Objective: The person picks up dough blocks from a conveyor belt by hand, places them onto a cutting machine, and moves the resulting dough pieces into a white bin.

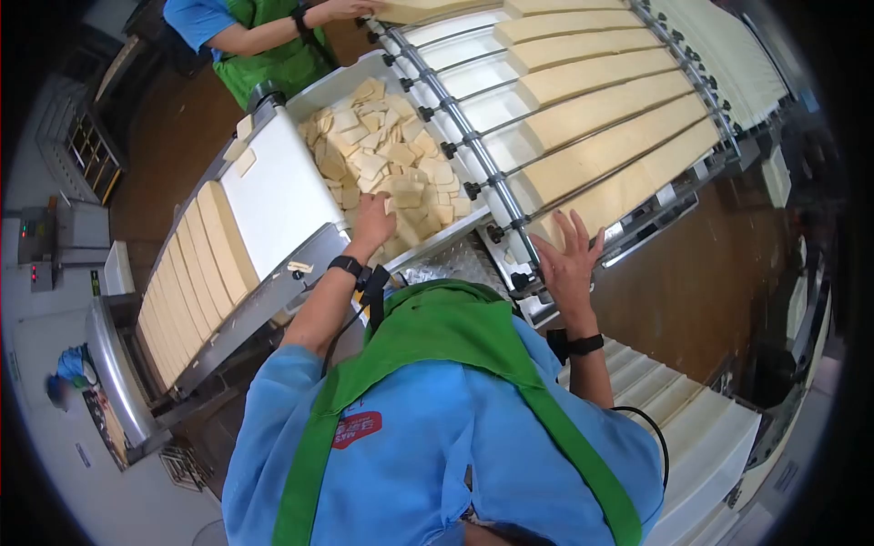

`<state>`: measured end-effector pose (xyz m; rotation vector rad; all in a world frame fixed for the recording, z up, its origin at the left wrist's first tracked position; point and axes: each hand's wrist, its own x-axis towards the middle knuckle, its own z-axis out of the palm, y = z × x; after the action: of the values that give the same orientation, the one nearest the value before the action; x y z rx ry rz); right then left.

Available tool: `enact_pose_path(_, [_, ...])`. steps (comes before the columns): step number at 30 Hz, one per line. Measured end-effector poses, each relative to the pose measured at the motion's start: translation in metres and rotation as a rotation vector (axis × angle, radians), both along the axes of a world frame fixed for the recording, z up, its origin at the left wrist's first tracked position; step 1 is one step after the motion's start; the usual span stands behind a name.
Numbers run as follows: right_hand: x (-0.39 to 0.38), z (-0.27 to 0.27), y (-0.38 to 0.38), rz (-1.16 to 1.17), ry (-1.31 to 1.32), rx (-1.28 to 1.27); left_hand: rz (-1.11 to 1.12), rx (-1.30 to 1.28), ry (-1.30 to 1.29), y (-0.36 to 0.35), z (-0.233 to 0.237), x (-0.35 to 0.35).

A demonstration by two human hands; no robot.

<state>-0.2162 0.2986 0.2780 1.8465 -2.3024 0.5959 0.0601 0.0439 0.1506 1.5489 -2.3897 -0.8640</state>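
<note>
My left hand (371,221) reaches over the near end of a white bin (466,222) filled with pale, flat offcuts (371,166), possibly dough. Its fingers are closed, with what looks like a small pale offcut (390,206) at the fingertips. Long cream-coloured strips (596,109) lie side by side on the conveyor to the right, separated by thin metal rods. My right hand (569,266) is spread over the end of the nearest strip (628,187), by the metal guide bar (473,150). No object shows in its fingers.
On the left, a sloping white conveyor (278,191) carries a row of thick cream strips (196,264). A co-worker's hand (350,9) touches a strip at the far side. White folded sheets (674,409) are stacked behind my right arm. Black knobs line the guide bar.
</note>
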Motion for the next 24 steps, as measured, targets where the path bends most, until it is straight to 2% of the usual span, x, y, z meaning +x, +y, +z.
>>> enact_pose_path(6, [-0.001, 0.000, -0.001, 0.024, 0.013, 0.016, -0.376, -0.165, -0.098, 0.048, 0.002, 0.035])
enact_pose_path(9, [-0.001, 0.002, -0.003, 0.010, 0.023, 0.026, -0.541, -0.397, -0.209, 0.062, -0.001, 0.039])
enact_pose_path(12, [-0.004, 0.001, -0.004, 0.022, 0.081, 0.060, -0.513, -0.472, -0.216, 0.057, 0.006, 0.042])
enact_pose_path(16, [-0.011, -0.001, -0.005, 0.073, 0.156, 0.082, -0.372, -0.427, -0.219, 0.053, 0.013, 0.056])
enact_pose_path(19, [-0.014, -0.005, -0.005, 0.105, 0.198, 0.074, -0.397, -0.435, -0.280, 0.052, 0.014, 0.062])
enact_pose_path(24, [-0.015, -0.005, -0.008, 0.113, 0.213, 0.099, -0.337, -0.399, -0.195, 0.052, 0.012, 0.059])
